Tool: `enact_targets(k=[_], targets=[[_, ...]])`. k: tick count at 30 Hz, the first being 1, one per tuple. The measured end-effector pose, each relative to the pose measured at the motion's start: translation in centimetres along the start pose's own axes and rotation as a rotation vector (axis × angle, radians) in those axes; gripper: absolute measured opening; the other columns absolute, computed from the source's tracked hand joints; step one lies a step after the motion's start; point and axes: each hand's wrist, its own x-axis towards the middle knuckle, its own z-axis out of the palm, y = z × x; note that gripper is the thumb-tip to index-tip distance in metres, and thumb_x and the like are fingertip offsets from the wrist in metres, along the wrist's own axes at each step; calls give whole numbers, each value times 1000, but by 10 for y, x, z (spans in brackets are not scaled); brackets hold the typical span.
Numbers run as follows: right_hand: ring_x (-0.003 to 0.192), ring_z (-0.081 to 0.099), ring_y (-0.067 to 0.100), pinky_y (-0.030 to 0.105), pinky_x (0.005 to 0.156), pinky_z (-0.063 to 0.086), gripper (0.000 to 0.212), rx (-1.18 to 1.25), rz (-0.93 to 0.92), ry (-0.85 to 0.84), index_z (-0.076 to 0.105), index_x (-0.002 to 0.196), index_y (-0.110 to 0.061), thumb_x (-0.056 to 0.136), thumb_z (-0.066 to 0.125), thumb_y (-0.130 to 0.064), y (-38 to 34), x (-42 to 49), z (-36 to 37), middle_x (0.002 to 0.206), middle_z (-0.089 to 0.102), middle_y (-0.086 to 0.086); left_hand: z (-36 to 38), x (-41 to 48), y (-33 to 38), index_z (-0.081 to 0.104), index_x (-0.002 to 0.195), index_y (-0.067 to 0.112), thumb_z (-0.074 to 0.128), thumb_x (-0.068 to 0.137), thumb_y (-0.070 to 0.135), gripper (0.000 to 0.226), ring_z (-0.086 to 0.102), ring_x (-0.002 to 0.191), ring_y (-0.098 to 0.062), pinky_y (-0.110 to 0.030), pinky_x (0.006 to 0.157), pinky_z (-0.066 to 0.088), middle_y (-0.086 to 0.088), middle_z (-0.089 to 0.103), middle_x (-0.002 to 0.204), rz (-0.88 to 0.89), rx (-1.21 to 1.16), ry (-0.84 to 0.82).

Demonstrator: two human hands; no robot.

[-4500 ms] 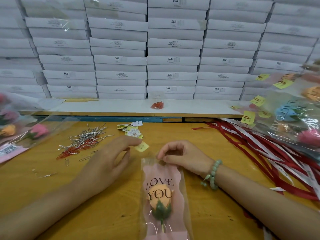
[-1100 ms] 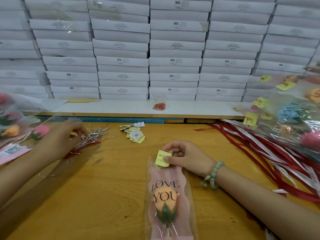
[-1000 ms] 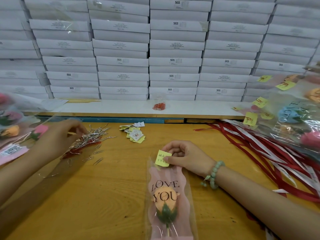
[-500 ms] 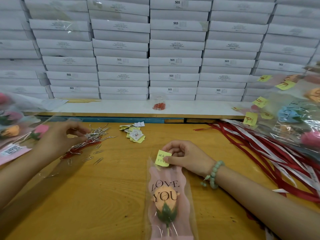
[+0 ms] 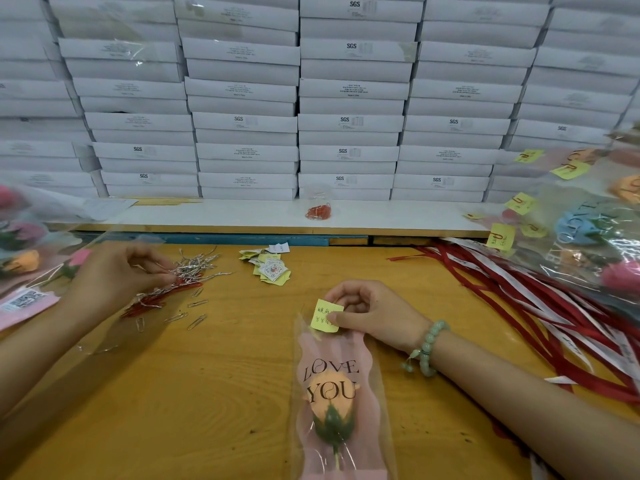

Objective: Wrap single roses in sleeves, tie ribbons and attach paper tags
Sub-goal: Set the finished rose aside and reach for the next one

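The right hand is resting mid-way across the yellow wooden tabletop, its thumb and forefinger pinching a small yellow handwritten paper tag against the top edge of a clear plastic sleeve with pink lining printed LOVE YOU. The sleeve is lying lengthwise, running down to the near table edge, with an orange rose inside it. The left hand is reaching into a heap of silver wire ties and paper clips at the left, its fingers curled; whether they are gripping anything cannot be told. Bare wood is lying open between the two forearms. Red and white ribbons are crowding the right side, just beside the right forearm, and stacked white cardboard boxes are walling off the far edge
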Motion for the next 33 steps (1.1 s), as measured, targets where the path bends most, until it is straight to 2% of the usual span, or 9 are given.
enact_targets(k=[2, 5, 8, 11, 16, 19, 23, 29, 33], targets=[[71, 60, 7, 27, 74, 51, 16, 14, 0, 3, 67, 93, -20, 84, 71, -7, 0, 1, 1, 81, 68, -4, -1, 0, 0, 73, 72, 20, 87, 62, 8, 22, 70, 65, -23, -37, 70, 57, 1, 71, 63, -16, -3, 7], [72, 60, 7, 25, 74, 51, 16, 13, 3, 4, 67, 94, -20, 84, 71, -7, 1, 1, 0, 80, 68, -5, -1, 1, 1, 71, 68, 18, 89, 59, 8, 22, 68, 59, -18, -30, 62, 55, 2, 70, 60, -12, 12, -3], [73, 61, 8, 29, 75, 52, 17, 11, 3, 3, 67, 93, -21, 84, 71, -8, 1, 1, 0, 81, 68, -5, 0, 0, 4, 70, 64, 21, 89, 60, 12, 22, 64, 53, -15, -33, 63, 54, 5, 68, 56, 12, 57, -4], [75, 62, 10, 33, 79, 53, 17, 4, 2, 4, 67, 94, -21, 84, 71, -8, 2, 1, 0, 82, 69, -5, 0, -4, 9, 71, 64, 23, 88, 62, 16, 18, 58, 45, -2, -25, 54, 49, 13, 67, 56, 65, 136, -17], [77, 62, 12, 38, 83, 54, 17, -8, 3, 8, 67, 95, -21, 84, 71, -9, 1, 1, 0, 84, 70, -3, 1, -5, 8, 74, 68, 27, 85, 67, 12, 19, 67, 62, -11, -32, 62, 54, 17, 68, 57, 55, 176, -32], [78, 62, 13, 40, 83, 54, 16, -11, 4, 6, 67, 95, -20, 84, 71, -9, 0, 1, 0, 85, 70, -2, 0, -1, 4, 75, 72, 29, 83, 71, 10, 21, 69, 71, -9, -30, 68, 54, 16, 72, 71, 40, 164, -32], [77, 62, 13, 40, 83, 54, 16, -13, 4, 5, 67, 96, -18, 84, 71, -9, 0, 0, 0, 85, 70, -2, -2, 2, 0, 75, 78, 26, 80, 73, 5, 22, 68, 65, 1, -14, 61, 51, 18, 72, 68, 32, 127, -41], [76, 64, 9, 33, 80, 54, 16, -1, 14, 6, 68, 100, -15, 85, 70, -10, 0, 0, -1, 86, 70, -2, 0, 1, 1, 72, 79, 27, 79, 75, 14, 16, 70, 75, -5, -24, 71, 50, 20, 72, 69, 19, 57, 0], [78, 68, 7, 20, 74, 54, 13, 21, 4, -1, 71, 101, -14, 88, 67, -12, 0, 0, -2, 85, 73, -2, 1, -6, 20, 72, 76, 26, 78, 74, 16, 12, 71, 71, -1, -15, 69, 55, 16, 74, 72, 96, -68, 100]])
